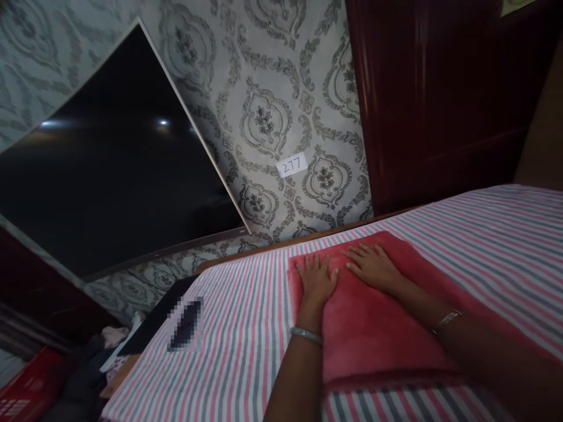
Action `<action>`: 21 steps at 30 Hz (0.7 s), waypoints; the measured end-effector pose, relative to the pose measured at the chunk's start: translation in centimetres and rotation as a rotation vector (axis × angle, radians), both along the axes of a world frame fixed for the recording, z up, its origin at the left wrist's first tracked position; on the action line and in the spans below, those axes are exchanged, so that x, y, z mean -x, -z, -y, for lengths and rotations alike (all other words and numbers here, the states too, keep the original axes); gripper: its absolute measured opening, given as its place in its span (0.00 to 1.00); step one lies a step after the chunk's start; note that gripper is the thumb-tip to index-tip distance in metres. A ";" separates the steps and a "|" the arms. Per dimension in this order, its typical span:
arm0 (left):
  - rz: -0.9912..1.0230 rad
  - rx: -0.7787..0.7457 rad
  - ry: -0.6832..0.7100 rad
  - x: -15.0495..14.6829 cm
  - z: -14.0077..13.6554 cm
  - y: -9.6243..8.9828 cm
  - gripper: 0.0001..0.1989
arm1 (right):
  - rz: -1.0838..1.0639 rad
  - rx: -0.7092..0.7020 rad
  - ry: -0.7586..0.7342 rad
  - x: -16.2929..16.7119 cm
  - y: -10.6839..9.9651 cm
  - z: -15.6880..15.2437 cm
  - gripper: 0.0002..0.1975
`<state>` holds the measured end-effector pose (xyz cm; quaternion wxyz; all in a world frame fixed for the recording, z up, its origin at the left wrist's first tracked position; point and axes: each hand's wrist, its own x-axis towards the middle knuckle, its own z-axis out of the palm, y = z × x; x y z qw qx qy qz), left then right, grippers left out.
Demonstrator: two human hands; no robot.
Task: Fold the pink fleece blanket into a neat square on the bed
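Observation:
A folded red plush blanket (369, 328) lies flat on a striped sheet (246, 328) of pink, grey and white. My left hand (315, 280) rests palm down near the blanket's far left corner, fingers spread. To its right, my right hand (373, 266) also presses flat on the blanket close to the far edge, its fingers apart. Neither hand grips the cloth. A bangle circles each wrist. My right forearm hides part of the blanket's right side.
A large black television (123, 158) hangs on the patterned wall, left. A paper label (292, 165) marked 277 is stuck on the wallpaper. Dark red wooden panelling (440, 94) stands at the right. A blurred dark object (185, 325) lies on the sheet; a red basket (30, 381) sits lower left.

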<state>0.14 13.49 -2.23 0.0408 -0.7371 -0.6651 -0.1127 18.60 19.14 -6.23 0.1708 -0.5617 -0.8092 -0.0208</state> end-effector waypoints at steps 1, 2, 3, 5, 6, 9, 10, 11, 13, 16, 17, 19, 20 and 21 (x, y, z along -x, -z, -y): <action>0.002 0.003 -0.003 0.0 0.0 0.0 0.29 | 0.000 0.012 0.023 -0.4 -0.2 -0.1 0.28; 0.006 0.006 -0.006 0.0 0.0 0.0 0.29 | 0.000 0.024 0.054 -1.0 -0.4 -0.2 0.28; 0.013 0.011 -0.008 0.0 0.0 0.0 0.29 | 0.001 0.033 0.089 -1.6 -0.6 -0.2 0.28; 0.030 0.026 -0.014 0.0 0.0 -0.1 0.29 | 0.002 0.060 0.170 -2.9 -0.8 0.0 0.29; 0.039 0.036 -0.018 0.0 0.0 -0.1 0.29 | 0.002 0.076 0.212 -3.4 -0.9 0.2 0.29; 0.059 0.059 -0.028 0.0 0.0 -0.4 0.30 | -0.027 0.114 0.303 -4.4 -1.0 1.0 0.30; 0.065 0.052 -0.031 -0.1 0.0 -0.4 0.30 | -0.043 0.129 0.316 -4.6 -1.1 1.2 0.30; 0.070 0.040 -0.034 -0.1 0.1 -0.5 0.30 | -0.059 0.145 0.318 -4.6 -1.2 1.4 0.31; 0.078 0.011 -0.039 -0.2 0.1 -0.6 0.29 | -0.080 0.175 0.309 -4.6 -1.4 1.5 0.32; 0.080 0.047 -0.034 0.0 0.4 -0.9 0.31 | -0.089 0.197 0.291 -4.6 -1.7 1.5 0.33; 0.077 0.088 -0.027 0.2 0.5 -1.1 0.32 | -0.090 0.197 0.286 -4.6 -1.7 1.4 0.33; 0.060 0.174 -0.012 0.7 1.3 -1.4 0.35 | -0.093 0.195 0.273 -4.7 -1.8 1.5 0.33; 0.046 0.201 -0.006 1.1 1.8 -1.5 0.35 | -0.094 0.193 0.265 -4.8 -1.8 1.5 0.33; 0.031 0.213 -0.002 1.5 2.5 -1.5 0.35 | -0.095 0.191 0.257 -4.9 -1.8 1.5 0.33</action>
